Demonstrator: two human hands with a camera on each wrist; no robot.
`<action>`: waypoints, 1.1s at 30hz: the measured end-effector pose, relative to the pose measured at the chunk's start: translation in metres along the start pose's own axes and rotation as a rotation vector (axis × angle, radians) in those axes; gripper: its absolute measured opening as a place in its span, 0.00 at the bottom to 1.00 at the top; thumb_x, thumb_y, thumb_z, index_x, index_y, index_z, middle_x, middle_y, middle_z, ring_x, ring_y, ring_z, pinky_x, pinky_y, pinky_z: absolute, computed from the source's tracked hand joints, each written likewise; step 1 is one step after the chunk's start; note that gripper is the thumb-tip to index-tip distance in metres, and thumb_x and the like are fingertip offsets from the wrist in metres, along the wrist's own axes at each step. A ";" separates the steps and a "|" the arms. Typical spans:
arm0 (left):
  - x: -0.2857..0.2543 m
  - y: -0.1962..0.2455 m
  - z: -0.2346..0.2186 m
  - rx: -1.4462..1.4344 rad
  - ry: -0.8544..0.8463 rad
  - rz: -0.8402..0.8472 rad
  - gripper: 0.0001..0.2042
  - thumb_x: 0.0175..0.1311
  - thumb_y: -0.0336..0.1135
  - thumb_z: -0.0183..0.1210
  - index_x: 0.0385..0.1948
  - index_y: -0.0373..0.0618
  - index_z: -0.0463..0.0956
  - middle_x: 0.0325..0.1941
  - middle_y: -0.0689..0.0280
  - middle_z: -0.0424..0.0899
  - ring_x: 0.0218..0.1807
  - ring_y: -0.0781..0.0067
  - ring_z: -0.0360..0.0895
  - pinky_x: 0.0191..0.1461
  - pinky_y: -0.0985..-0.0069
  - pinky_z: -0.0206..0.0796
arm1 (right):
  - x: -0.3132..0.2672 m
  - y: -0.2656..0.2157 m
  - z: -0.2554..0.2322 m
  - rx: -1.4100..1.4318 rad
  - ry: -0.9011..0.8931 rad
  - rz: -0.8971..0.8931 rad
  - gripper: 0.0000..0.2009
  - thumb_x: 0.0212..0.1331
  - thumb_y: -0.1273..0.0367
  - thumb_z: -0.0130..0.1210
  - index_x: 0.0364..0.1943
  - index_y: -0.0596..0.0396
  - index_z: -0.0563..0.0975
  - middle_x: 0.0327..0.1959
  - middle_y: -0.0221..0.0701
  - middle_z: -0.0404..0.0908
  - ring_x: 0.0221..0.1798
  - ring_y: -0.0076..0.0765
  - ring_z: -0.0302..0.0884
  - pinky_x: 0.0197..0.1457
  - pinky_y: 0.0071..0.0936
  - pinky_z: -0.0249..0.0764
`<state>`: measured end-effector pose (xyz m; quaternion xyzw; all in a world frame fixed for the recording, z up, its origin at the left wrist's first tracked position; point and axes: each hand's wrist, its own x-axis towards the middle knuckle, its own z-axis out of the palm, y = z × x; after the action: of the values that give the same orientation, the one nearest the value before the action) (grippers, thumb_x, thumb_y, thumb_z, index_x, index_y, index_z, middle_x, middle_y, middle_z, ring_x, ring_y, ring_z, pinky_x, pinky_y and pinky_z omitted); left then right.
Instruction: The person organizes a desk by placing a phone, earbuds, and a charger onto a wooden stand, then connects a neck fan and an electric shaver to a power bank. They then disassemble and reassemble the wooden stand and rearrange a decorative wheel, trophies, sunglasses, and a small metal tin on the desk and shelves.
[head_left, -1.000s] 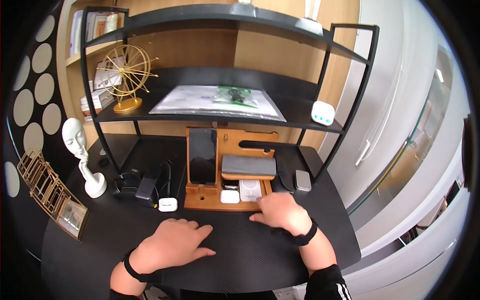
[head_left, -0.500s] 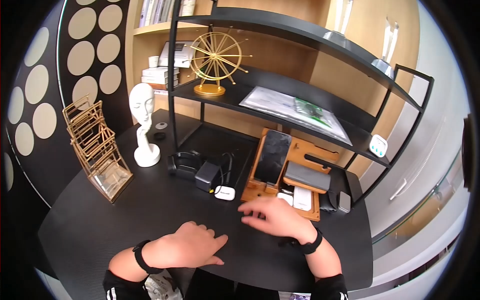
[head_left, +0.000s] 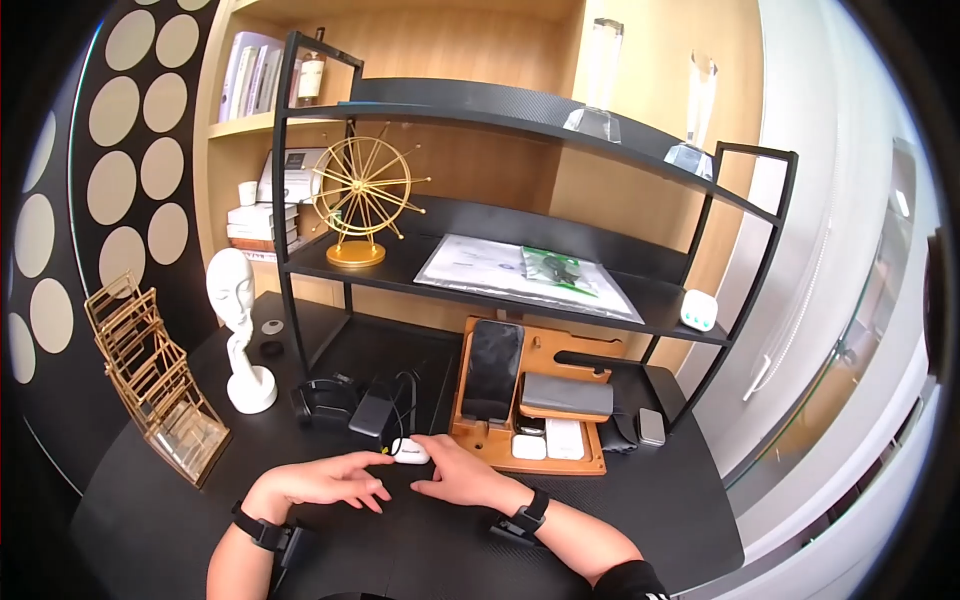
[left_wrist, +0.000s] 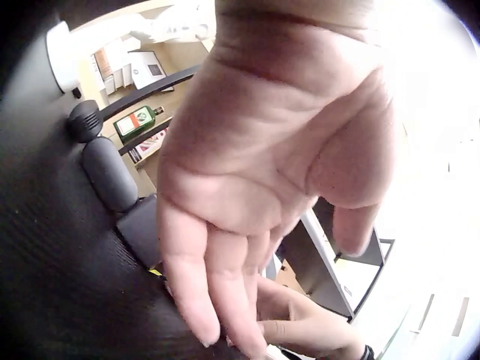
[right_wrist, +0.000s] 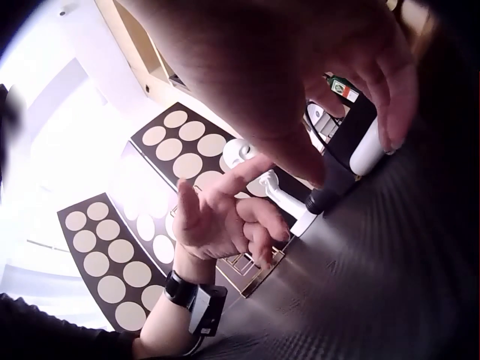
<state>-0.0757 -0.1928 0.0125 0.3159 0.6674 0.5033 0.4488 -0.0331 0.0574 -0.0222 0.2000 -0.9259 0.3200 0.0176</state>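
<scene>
A white earbuds case [head_left: 409,451] lies on the black desk, left of the wooden stand. My right hand [head_left: 465,472] reaches in from the right, its fingertips at the case. In the right wrist view, those fingers overlap one end of the white case [right_wrist: 366,154], while the thumb stays apart from it. On the other side, my left hand [head_left: 325,480] extends its index finger toward the case's left end. The left wrist view shows that left hand [left_wrist: 255,165] palm toward the camera, fingers loosely bent and holding nothing.
Behind the case sit a black adapter block [head_left: 372,412] and black cables. The wooden stand [head_left: 580,466] carries a phone [head_left: 493,370], a grey case [head_left: 567,393] and small white items. A white face sculpture [head_left: 250,388] stands left; a black shelf [head_left: 400,276] spans the back.
My right hand has moved left, away from the wooden stand, to the white earbuds case. My left hand has turned and now points its index finger at the case. The head view has shifted.
</scene>
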 end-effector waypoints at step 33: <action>0.010 -0.015 0.000 0.468 0.454 -0.105 0.26 0.63 0.41 0.57 0.56 0.37 0.57 0.27 0.63 0.78 0.28 0.76 0.77 0.34 0.80 0.67 | 0.013 0.012 0.012 -0.054 0.094 0.073 0.22 0.42 0.65 0.64 0.46 0.50 0.77 0.41 0.38 0.75 0.45 0.46 0.75 0.50 0.35 0.70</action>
<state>-0.0794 -0.1889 -0.0049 0.2553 0.8633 0.3704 0.2290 -0.0482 0.0547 -0.0365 0.1503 -0.9389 0.3046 0.0549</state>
